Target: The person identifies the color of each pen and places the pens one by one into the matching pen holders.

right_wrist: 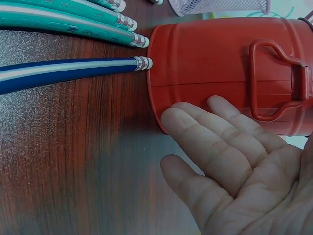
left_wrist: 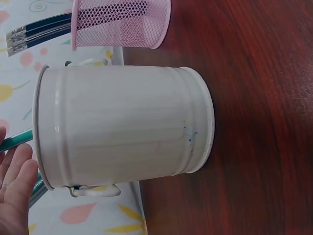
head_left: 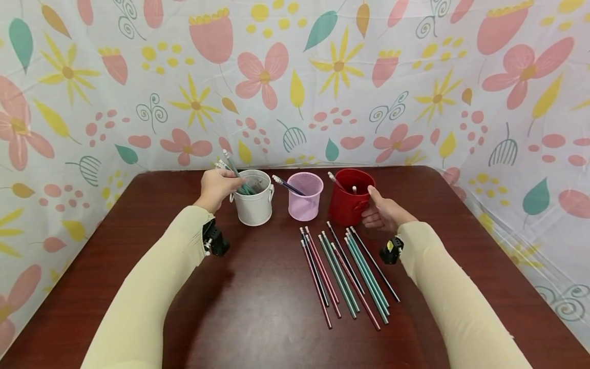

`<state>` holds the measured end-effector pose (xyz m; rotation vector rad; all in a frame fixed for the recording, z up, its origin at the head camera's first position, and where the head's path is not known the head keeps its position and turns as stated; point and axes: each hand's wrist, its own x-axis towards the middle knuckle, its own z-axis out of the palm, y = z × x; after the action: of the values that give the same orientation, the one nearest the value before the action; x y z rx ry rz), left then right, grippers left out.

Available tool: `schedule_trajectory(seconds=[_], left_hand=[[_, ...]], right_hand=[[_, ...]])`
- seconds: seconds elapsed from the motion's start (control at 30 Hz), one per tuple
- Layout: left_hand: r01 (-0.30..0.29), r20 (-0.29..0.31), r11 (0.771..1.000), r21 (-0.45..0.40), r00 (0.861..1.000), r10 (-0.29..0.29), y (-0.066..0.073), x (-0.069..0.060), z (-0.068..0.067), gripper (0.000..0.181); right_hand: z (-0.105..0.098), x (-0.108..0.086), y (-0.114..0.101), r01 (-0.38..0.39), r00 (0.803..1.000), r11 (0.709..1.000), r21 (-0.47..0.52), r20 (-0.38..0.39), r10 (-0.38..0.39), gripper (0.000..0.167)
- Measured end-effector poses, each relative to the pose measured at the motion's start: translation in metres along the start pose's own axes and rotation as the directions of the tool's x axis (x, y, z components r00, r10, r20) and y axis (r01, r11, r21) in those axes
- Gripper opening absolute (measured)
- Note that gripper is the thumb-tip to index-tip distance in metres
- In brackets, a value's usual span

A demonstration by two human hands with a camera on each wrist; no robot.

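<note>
My left hand [head_left: 218, 187] is at the left rim of a white metal bucket [head_left: 255, 209], its fingers pinching a green pencil [left_wrist: 17, 140] that leans in it. Other green pencils [left_wrist: 38, 190] lean out beside the fingers. My right hand [head_left: 386, 211] is against the right side of a red bucket [head_left: 343, 206], thumb by the rim. In the right wrist view its fingers [right_wrist: 215, 142] lie fairly straight along the wall, below the wire handle [right_wrist: 255, 81]. Pencils with white erasers [head_left: 335, 180] stand inside the red bucket.
Between the buckets stands a pink mesh cup [head_left: 305, 206] with dark blue pencils [head_left: 287, 183] leaning left. Several red, green and dark blue pencils [head_left: 341, 277] lie on the brown table [head_left: 258, 307] in front. A floral cloth [head_left: 295, 92] hangs behind.
</note>
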<state>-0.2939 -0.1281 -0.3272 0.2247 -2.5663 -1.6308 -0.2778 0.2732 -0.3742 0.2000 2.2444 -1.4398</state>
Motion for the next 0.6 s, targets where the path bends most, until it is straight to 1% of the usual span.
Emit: schedule_trajectory(seconds=[0.13,0.37,0.47,0.6], left_hand=[[0.001,0.004,0.999,-0.038,1.000,0.000,-0.004,-0.001,-0.002,0.030],[0.008,-0.020,0.993,-0.118,1.000,-0.011,-0.010,-0.003,-0.007,0.028],[0.014,-0.035,0.994,-0.112,0.999,-0.018,-0.013,-0.003,-0.009,0.028],[0.027,-0.046,0.996,-0.080,0.998,-0.031,-0.017,-0.003,-0.012,0.031]], right_hand=[[0.000,-0.001,0.000,0.004,1.000,1.000,0.011,0.009,-0.004,0.095],[0.001,-0.001,0.000,0.014,1.000,1.000,0.016,0.023,-0.015,0.096],[0.001,-0.001,0.000,0.012,1.000,1.000,0.021,0.022,-0.013,0.096],[0.001,-0.001,0.000,0.015,1.000,1.000,0.022,0.022,-0.015,0.095]])
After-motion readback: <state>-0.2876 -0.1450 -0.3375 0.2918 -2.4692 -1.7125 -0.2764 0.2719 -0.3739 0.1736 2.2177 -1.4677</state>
